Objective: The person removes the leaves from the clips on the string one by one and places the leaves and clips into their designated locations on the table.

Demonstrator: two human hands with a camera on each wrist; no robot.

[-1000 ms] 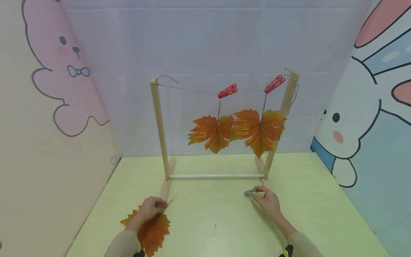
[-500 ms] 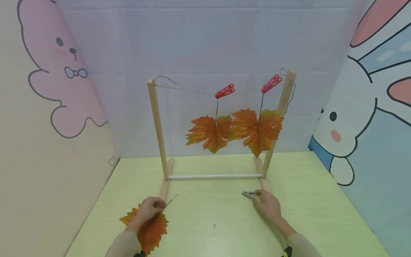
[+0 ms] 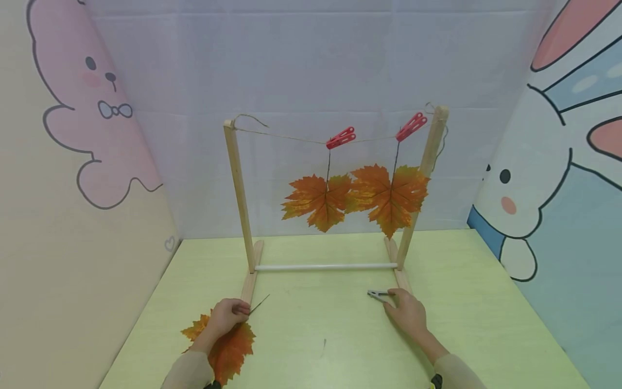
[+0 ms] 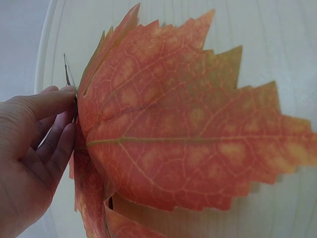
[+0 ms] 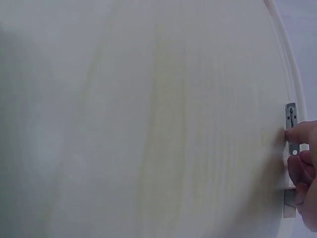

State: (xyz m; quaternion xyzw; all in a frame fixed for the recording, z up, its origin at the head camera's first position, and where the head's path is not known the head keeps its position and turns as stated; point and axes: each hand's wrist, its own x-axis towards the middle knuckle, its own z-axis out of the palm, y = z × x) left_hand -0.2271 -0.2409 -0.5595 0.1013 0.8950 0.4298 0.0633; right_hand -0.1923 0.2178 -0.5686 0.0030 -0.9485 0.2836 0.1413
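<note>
At the lower left, my left hand (image 3: 226, 317) pinches the thin dark stem (image 3: 259, 303) of an orange maple leaf (image 3: 231, 351), which lies partly under the hand and forearm. The left wrist view shows the leaf (image 4: 183, 129) large, its stem between thumb and fingers of the hand (image 4: 34, 144). On the right, my right hand (image 3: 409, 313) holds a grey clothespin (image 3: 377, 294) by its handle end, between thumb and fingers. At the edge of the right wrist view are that hand (image 5: 306, 163) and the clothespin (image 5: 291, 116).
A wooden frame (image 3: 238, 194) with a white crossbar (image 3: 325, 267) stands behind the hands. Along its string (image 3: 286, 136), a red clothespin (image 3: 341, 138) holds one leaf (image 3: 320, 202) and another red clothespin (image 3: 411, 127) holds a second leaf (image 3: 391, 197).
The grey clothespin has turned in my right hand from tilted to nearly level, and its two arms now show spread apart. My left hand has hardly moved.
</note>
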